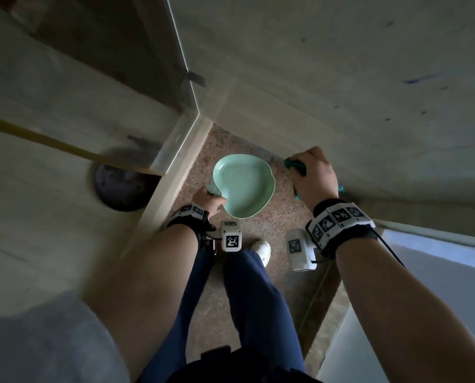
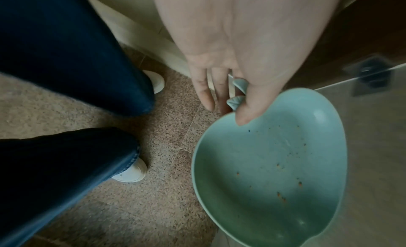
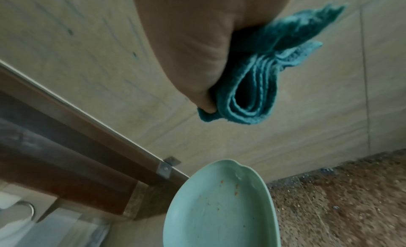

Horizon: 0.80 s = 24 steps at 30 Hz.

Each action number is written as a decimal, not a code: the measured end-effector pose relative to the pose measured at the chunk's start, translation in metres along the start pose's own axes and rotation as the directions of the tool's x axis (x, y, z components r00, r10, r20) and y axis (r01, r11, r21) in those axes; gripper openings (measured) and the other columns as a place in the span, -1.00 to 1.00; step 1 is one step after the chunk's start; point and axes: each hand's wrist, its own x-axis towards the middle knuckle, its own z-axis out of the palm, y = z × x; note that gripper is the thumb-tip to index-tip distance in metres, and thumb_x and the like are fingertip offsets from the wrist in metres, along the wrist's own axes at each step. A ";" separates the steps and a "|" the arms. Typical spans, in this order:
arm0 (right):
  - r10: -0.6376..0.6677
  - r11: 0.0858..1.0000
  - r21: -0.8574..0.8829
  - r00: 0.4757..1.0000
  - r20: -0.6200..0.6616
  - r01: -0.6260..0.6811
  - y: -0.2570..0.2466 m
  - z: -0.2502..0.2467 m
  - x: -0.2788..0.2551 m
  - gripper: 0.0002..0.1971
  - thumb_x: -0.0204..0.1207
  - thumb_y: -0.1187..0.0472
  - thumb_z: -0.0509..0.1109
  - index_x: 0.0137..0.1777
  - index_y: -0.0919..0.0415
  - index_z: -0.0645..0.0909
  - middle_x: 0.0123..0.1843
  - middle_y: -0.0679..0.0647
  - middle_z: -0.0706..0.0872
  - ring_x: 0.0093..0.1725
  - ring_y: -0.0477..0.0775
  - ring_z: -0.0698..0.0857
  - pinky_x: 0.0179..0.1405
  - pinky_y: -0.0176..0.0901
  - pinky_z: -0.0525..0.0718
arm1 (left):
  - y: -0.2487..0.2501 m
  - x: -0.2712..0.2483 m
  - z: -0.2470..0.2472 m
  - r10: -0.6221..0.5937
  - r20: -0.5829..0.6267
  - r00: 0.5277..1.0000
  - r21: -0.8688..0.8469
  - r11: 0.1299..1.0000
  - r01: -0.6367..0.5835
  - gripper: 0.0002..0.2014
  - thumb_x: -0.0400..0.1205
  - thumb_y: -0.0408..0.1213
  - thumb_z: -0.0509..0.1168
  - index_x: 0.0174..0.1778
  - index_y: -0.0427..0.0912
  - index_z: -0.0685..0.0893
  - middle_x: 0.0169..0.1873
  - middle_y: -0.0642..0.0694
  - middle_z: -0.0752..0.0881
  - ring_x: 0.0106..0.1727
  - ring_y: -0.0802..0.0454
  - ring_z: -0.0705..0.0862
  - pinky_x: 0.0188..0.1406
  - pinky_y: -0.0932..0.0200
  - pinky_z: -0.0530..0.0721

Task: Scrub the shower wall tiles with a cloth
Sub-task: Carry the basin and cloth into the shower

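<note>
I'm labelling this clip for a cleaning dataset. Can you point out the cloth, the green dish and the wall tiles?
cloth [image 3: 252,87]: right wrist view, on its folded loop beside the thumb.
green dish [image 1: 243,186]: head view, on its inner floor.
wall tiles [image 1: 341,78]: head view, on a bare tile face above the right hand.

Under me is a speckled reddish-brown stone floor [image 1: 275,225], laid in tiles with thin joints. My two white shoes [image 2: 131,172] stand on it, and it runs up against the pale wall tiles [image 3: 219,143] ahead.
</note>
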 end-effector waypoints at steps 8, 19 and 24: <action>-0.029 0.999 0.016 0.996 0.081 0.028 0.063 0.130 0.072 -0.78 0.59 0.29 0.33 0.18 0.27 0.70 0.17 0.18 0.58 0.02 0.25 0.63 -0.04 0.02 0.63 | -0.074 0.169 0.024 -0.025 -0.002 1.000 0.083 0.996 0.025 -0.79 0.14 -0.19 0.39 -0.33 -0.06 0.63 -0.18 -0.18 0.72 0.13 -0.24 0.71 0.27 -0.18 0.65; 0.171 0.966 0.188 0.984 0.046 -0.176 0.133 0.274 0.171 -0.76 0.55 0.35 0.35 0.19 0.29 0.69 0.21 0.23 0.60 0.16 0.23 0.60 0.04 -0.29 0.42 | -0.080 0.315 0.037 0.080 -0.034 0.996 0.341 0.938 -0.064 -0.68 0.60 -0.37 0.37 0.27 -0.30 0.66 0.14 -0.21 0.71 0.19 -0.12 0.65 0.00 0.19 0.52; 0.250 0.926 0.270 0.964 0.086 -0.264 0.150 0.319 0.192 -0.77 0.54 0.34 0.38 0.17 0.28 0.70 0.17 0.25 0.70 0.16 0.24 0.66 0.07 -0.17 0.53 | -0.078 0.359 0.045 0.126 -0.025 0.992 0.492 0.865 -0.098 -0.59 0.68 -0.27 0.30 0.46 -0.22 0.52 0.44 -0.14 0.56 0.39 -0.12 0.54 0.00 0.27 0.42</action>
